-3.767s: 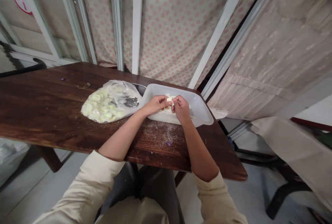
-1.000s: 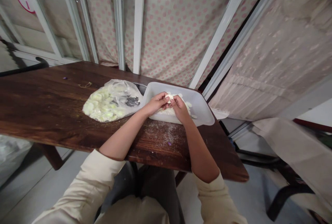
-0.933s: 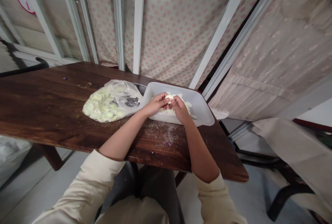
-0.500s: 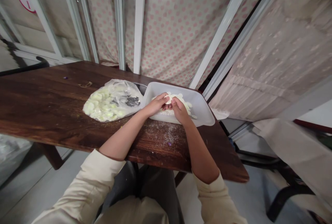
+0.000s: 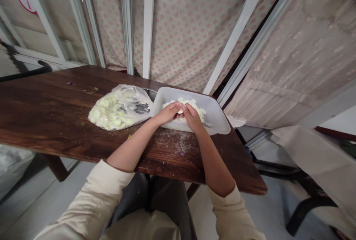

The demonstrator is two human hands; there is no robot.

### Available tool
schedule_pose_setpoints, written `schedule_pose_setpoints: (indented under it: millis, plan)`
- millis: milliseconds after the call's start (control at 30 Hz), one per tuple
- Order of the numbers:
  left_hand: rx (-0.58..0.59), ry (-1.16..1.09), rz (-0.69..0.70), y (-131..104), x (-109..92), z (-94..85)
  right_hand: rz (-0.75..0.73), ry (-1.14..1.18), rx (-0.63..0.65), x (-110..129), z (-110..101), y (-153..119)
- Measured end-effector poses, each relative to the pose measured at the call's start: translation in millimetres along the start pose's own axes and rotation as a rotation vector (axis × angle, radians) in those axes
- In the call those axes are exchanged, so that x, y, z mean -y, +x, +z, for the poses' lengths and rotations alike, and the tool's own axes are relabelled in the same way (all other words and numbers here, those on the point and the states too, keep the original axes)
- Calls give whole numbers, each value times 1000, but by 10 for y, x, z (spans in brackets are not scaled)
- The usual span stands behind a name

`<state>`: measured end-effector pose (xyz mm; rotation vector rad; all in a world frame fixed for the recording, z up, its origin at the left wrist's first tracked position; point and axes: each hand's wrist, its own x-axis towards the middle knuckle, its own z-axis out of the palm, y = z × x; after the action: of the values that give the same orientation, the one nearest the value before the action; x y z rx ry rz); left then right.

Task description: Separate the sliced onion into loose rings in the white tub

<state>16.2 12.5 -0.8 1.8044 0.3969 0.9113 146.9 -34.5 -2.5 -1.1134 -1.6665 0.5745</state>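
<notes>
A white plastic tub (image 5: 215,116) stands at the right part of the dark wooden table, with many pale, thin pieces (image 5: 200,111) inside it. Over the tub, my left hand (image 5: 170,112) and my right hand (image 5: 191,116) meet at the fingertips, both closed on one small pale piece (image 5: 180,110). The fingers partly cover that piece. Left of the tub, touching or nearly touching it, lies a clear plastic bag (image 5: 111,112) holding pale green-white slices.
White granules (image 5: 178,143) are scattered on the wooden table (image 5: 55,114) in front of the tub. A thin string loop (image 5: 91,91) lies at the back left. Behind the table hang dotted curtains (image 5: 189,40); a black chair frame (image 5: 308,210) is at the lower right.
The fingers of both hands have shifted slightly and drawn closer together around the pale piece, less of which shows now. The tub and bag have stayed in place.
</notes>
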Motion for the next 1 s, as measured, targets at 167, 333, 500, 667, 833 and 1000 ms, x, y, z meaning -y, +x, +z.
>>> schedule_pose_setpoints:
  millis: [167,333,500,667,833,1000]
  plan:
    - [12,-47,-22,-16,-11,6,4,-20,-51,1,-35,8]
    - [-14,-69,-85,-27,-14,3,52,48,-227,-184,-60,48]
    - [-60,-125,-104,-20,-43,10,169,-10,-451,-286,-71,65]
    - [-79,-134,-93,-6,-42,8,2,-112,-333,-125,-41,35]
    - [-38,-156,-99,-3,-33,-1,-88,-124,-76,-17,-13,16]
    - [-14,-151,-73,-10,-46,-7,-82,-62,-32,-36,-29,22]
